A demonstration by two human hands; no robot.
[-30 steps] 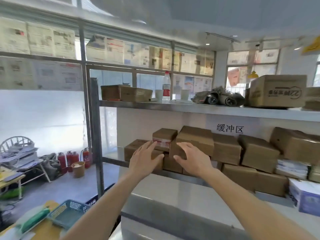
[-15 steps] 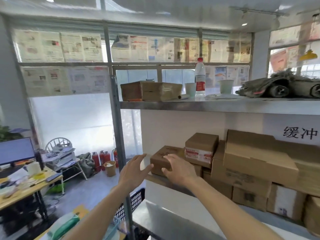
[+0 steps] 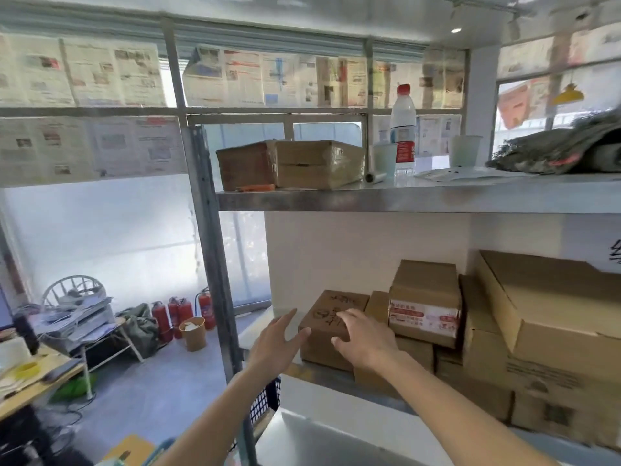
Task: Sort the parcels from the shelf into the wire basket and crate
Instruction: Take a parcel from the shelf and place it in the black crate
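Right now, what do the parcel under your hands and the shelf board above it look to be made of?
The leftmost parcel looks like plain brown corrugated cardboard: matte, with dark markings on its top. The upper shelf board looks like bare metal, probably steel: grey with a dull, streaky sheen along its front edge. Both hands, left hand and right hand, are at that parcel.

left hand: arm outstretched, fingers straight, spread | right hand: arm outstretched, palm down, fingers loosely bent
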